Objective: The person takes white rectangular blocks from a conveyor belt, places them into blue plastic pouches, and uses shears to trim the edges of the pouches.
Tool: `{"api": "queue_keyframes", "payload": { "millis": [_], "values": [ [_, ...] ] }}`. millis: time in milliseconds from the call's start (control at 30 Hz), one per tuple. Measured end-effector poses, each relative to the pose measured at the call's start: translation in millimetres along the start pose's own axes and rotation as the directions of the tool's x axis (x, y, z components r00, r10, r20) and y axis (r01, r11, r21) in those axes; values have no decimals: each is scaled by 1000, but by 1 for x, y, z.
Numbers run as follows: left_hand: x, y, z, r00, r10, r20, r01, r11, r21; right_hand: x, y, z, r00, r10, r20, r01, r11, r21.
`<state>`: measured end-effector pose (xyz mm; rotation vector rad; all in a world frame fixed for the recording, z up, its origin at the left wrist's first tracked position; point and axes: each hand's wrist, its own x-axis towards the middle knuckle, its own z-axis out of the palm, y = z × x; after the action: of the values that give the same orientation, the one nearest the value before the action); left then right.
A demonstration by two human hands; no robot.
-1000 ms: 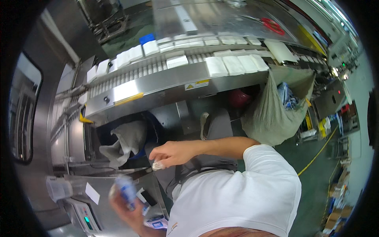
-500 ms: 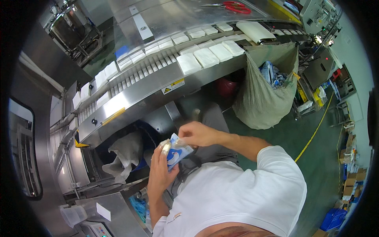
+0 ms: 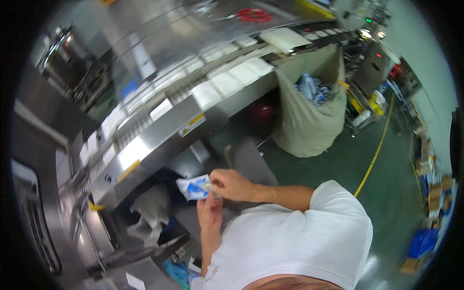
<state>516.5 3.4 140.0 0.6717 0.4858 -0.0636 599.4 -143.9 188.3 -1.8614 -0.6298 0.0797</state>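
Note:
A small white-and-blue plastic packet (image 3: 194, 188) is held between my hands, below the conveyor's front side. My left hand (image 3: 210, 210) comes up from below, its fingers closed on the packet's lower right part. At the packet's right end my right hand (image 3: 231, 184) is closed, with bent fingers pinching the film. Motion smears the picture, and I cannot make out whether the packet is torn. Flat white folded pads (image 3: 225, 84) lie in rows on the metal conveyor (image 3: 159, 129) beyond my hands.
A large cloth sack (image 3: 305, 126) holding blue-and-white wrappers stands right of the conveyor. Red-handled scissors (image 3: 254, 15) lie on the metal top. Below the conveyor, a grey cloth (image 3: 151, 212) hangs over a dark bin. Cardboard boxes (image 3: 434, 203) line the far right.
The packet now points left and lies flatter, its printed side showing more. Both hands are closer together at its right end. The whole view has shifted and blurred, and another white pad shows on the rollers.

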Motion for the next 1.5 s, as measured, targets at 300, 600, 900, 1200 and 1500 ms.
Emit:
{"api": "queue_keyframes", "payload": {
  "millis": [300,600,900,1200,1500],
  "values": [
    [2,4,-26,988,149,27,-151,955,256,59,-105,-178,995,-52,81,69,973,-221],
    [-28,10,-5,997,34,74,-56,943,329,55,-248,-214,927,-369,70,362,928,91],
    [-45,22,7,993,-62,104,7,887,462,34,-249,-156,684,-707,179,540,656,528],
    [-52,20,3,993,-25,114,-23,916,400,15,-247,-156,522,-837,167,606,501,618],
    [-43,24,6,991,-67,112,8,884,468,21,-239,-142,495,-859,130,615,452,646]
  ]
}}
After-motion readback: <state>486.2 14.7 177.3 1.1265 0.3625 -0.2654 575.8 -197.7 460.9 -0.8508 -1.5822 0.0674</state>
